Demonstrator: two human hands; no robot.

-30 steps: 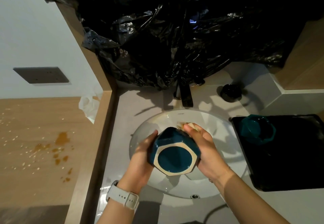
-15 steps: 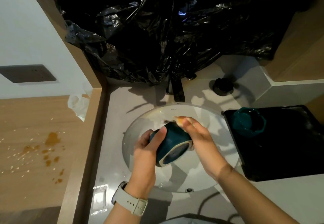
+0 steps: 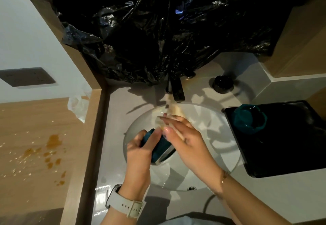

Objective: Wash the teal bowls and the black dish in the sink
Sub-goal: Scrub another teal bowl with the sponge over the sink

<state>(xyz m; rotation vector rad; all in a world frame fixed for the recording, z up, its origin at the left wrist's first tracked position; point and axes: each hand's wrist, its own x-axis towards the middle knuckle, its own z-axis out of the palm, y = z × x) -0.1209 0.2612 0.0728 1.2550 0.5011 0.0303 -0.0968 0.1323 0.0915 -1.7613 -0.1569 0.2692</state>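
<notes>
My left hand (image 3: 139,152) grips a teal bowl (image 3: 158,147) by its side and holds it tilted on edge over the white sink (image 3: 215,136). My right hand (image 3: 188,143) is against the bowl's upper rim, with a pale yellow sponge (image 3: 173,112) pinched at its fingertips just below the black faucet (image 3: 176,90). A second teal bowl (image 3: 249,119) sits on the black tray (image 3: 291,145) to the right of the sink. A small round black dish (image 3: 223,83) stands on the counter behind the sink, to the right of the faucet.
A crumpled black plastic sheet (image 3: 158,30) hangs over the back wall above the faucet. To the left, a wooden surface (image 3: 26,154) carries orange spill spots and crumbs. A scrap of white plastic (image 3: 77,104) lies at its corner by the counter edge.
The bowl has turned from base facing me onto its side and moved lower left. My right hand has shifted from the bowl's right side up toward the faucet with the sponge.
</notes>
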